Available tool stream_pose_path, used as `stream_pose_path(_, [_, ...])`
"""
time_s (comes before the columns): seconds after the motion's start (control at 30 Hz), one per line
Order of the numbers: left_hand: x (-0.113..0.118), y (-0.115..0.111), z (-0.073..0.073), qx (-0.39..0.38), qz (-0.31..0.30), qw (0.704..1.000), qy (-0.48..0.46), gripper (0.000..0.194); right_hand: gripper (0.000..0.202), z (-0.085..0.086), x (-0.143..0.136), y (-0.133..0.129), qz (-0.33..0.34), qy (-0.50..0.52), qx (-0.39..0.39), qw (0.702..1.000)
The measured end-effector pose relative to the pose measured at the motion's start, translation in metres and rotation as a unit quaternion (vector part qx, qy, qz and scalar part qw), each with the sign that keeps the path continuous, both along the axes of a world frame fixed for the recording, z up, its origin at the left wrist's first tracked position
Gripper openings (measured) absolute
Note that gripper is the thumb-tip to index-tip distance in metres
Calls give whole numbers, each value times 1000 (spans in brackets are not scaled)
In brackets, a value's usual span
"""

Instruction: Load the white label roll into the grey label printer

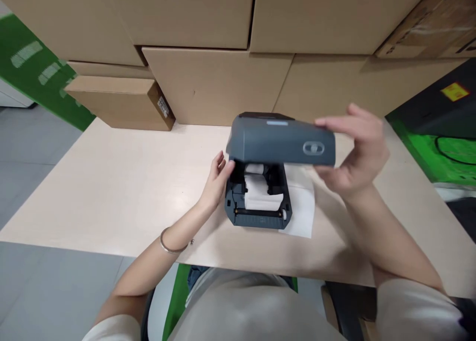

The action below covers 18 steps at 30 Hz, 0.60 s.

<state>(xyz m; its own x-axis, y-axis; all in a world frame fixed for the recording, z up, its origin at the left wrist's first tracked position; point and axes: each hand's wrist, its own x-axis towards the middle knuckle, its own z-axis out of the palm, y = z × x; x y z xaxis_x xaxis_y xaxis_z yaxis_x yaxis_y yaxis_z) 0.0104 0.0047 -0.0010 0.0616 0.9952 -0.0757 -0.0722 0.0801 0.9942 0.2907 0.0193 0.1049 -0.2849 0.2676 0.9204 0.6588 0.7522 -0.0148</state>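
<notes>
A dark grey label printer (pixel 258 219) sits on the table, its inside exposed. Its cover (pixel 275 142) is raised and tilted over the base. White label paper (pixel 260 197) runs from the roll inside toward the front edge. My right hand (pixel 357 150) grips the cover's right end between thumb and fingers. Against the left side of the printer rests my left hand (pixel 217 180), thumb at the body's upper edge and fingers extended. A white sheet of paper (pixel 302 217) lies partly under the printer's right side.
Large cardboard boxes (pixel 219 83) are stacked along the table's back. A flat brown box (pixel 111 103) stands at the back left. On the right is a dark case (pixel 435 103) with a yellow label, above a green surface (pixel 453 155) with a black cable. The wooden tabletop (pixel 111 197) extends leftward.
</notes>
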Motion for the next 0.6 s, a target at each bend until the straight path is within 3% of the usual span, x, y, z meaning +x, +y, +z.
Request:
stream_pose_path(0.1, [4, 7, 10, -65, 3, 998, -23, 93, 77, 20, -13, 38, -26, 110, -103, 988])
stream_pose_path(0.2, [1, 11, 17, -75, -37, 996, -26, 86, 87, 38, -25, 70, -113, 154, -229, 954])
stream_pose_path(0.3, [-3, 12, 18, -69, -62, 996, -16, 80, 80, 51, -32, 94, -154, 146, -324, 922])
stream_pose_path(0.4, [-5, 11, 15, -60, -69, 996, -7, 82, 64, 53, -32, 107, -164, 94, -395, 899])
stream_pose_path(0.47, [-4, 10, 13, -48, -67, 997, 9, 82, 55, 46, -30, 106, -158, 85, -377, 908])
stream_pose_path(0.6, [-3, 9, 15, -27, -63, 996, 63, 74, 66, 16, -32, 79, -187, 75, -187, 961])
